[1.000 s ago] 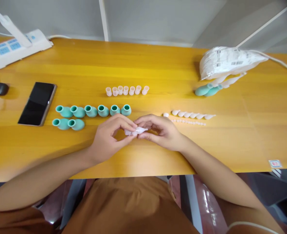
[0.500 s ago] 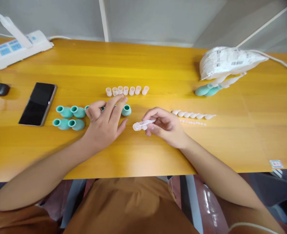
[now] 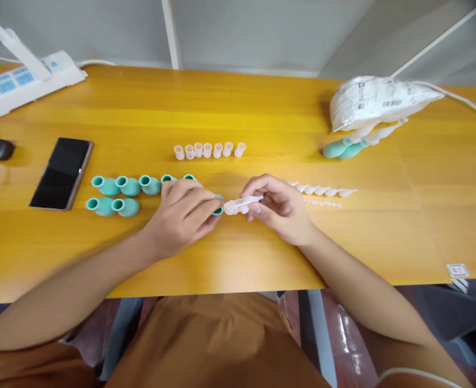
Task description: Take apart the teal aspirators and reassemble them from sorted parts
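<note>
In the head view my left hand (image 3: 185,215) is closed on a green rubber bulb (image 3: 218,209), its round mouth showing past the fingertips. My right hand (image 3: 280,207) pinches a translucent plastic nozzle piece (image 3: 238,206) with a wide end pointing left and a narrow tip under the thumb. The bulb's mouth and the nozzle's wide end are very close; whether they touch I cannot tell. More green bulbs (image 3: 127,185) lie in two rows left of my left hand, some partly hidden by it. Pale pink cups (image 3: 208,150) stand in a line beyond my hands.
Right of my right hand lie a row of white pointed tips (image 3: 321,191) and a row of tiny white pieces (image 3: 322,203). Bulbs with nozzles attached (image 3: 353,150) rest by a white plastic bag (image 3: 375,102). A phone (image 3: 62,172) and a power strip (image 3: 32,81) are on the left.
My left hand has picked up the rightmost green bulb from the back row and brought it towards the nozzle piece. My right hand has barely moved, still holding the nozzle piece.
</note>
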`<state>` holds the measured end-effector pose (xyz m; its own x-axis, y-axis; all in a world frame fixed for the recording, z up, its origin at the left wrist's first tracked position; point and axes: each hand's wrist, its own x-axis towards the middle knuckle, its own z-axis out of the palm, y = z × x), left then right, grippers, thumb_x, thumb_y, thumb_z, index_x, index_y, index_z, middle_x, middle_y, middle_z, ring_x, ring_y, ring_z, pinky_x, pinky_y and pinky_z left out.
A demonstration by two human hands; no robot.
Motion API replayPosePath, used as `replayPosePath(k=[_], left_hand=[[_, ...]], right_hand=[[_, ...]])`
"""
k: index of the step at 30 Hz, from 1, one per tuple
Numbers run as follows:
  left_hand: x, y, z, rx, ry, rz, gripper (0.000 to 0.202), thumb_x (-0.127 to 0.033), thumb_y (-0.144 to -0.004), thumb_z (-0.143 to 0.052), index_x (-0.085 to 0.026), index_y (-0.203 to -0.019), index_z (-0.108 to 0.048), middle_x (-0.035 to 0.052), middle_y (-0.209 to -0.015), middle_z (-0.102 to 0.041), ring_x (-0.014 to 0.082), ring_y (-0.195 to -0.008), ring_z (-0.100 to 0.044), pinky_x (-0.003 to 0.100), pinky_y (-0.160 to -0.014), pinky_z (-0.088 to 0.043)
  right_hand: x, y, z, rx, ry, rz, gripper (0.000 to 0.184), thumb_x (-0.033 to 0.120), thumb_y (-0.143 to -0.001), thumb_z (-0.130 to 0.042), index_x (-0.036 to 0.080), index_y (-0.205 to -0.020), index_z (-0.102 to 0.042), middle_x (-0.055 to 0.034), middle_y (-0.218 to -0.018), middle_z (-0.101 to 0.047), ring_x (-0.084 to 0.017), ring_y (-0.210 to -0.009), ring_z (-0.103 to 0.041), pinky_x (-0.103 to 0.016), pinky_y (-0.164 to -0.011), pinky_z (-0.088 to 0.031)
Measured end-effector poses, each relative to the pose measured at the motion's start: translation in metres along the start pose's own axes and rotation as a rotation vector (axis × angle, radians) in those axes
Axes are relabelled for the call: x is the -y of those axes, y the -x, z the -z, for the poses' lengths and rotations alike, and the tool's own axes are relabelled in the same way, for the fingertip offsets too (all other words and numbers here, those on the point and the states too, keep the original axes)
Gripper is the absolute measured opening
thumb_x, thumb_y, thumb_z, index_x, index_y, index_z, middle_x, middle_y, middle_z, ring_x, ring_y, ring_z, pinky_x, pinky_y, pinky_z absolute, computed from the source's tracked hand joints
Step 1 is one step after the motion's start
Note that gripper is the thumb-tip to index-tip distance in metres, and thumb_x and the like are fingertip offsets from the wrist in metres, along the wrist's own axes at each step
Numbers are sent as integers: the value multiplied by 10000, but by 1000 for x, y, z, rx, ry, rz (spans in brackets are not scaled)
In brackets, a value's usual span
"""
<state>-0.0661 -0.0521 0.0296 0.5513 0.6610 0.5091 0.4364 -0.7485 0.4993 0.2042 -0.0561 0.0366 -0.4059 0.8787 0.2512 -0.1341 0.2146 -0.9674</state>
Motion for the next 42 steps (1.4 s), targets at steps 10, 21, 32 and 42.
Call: replayPosePath(k=[10, 21, 32, 42], left_hand=[[-18, 1, -5, -171, 261, 84, 534, -164, -855, -854, -266, -1340, -655, 18, -981, -749, 213, -879, -719, 380, -843, -603], [-16, -6, 1, -182, 305, 83, 219, -202, -977, -863, -223, -1172, -765, 63, -1097, -835, 218, -1016, -793, 380, -927, -630], [-17, -5, 0, -153, 254, 97, 203, -228, -1011, -826, -228, -1180, -714, 52, -1125, -808, 207, -1030, -778, 362, -924, -633], [-16, -4, 0, -73, 291, 152, 216, -249, -1046, -761, -232, -1235, -658, 52, -1142, -753, 213, -1033, -728, 365, -929, -599]], right_hand=[[1, -2, 2, 28, 122, 175, 155, 220, -1011, -820, 220, -1145, -743, -50, -1011, -723, -163, -909, -708, -290, -796, -626], [-2, -4, 7, 31, 215, 317, 297, 113, -956, -859, 249, -1215, -807, -92, -1154, -774, -222, -1068, -775, -374, -881, -710], [6, -3, 11, 23, 573, 523, 367, 63, -959, -855, 253, -1271, -821, -80, -1143, -834, -223, -1032, -830, -376, -891, -726], [5, -2, 13, 38, 669, 644, 419, 11, -973, -809, 236, -1326, -796, -97, -1150, -821, -232, -1033, -837, -379, -846, -737]])
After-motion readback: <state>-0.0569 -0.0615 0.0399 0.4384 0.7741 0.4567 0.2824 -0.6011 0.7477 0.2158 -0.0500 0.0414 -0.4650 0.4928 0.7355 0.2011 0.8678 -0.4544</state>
